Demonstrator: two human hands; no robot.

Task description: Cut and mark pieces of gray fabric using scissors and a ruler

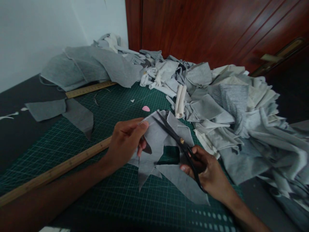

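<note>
Between thumb and fingers, my left hand [129, 137] pinches the edge of a grey fabric piece [152, 138], lifted a little above the green cutting mat [108, 193]. My right hand [205, 169] grips black scissors [177, 137] by the handles. Their blades are slightly apart and lie at the top edge of the fabric, right of my left thumb. Another grey fabric offcut [184, 183] lies on the mat beneath the scissor handles. Some of my left fingers are hidden behind the cloth.
A wooden ruler [72, 162] runs under my left forearm; a second ruler [90, 88] lies farther back. Heaped fabric scraps [217, 109] line the back and right. Pink chalk [146, 109] rests on the mat. Behind stand a wooden door [205, 29] and white wall [43, 35].
</note>
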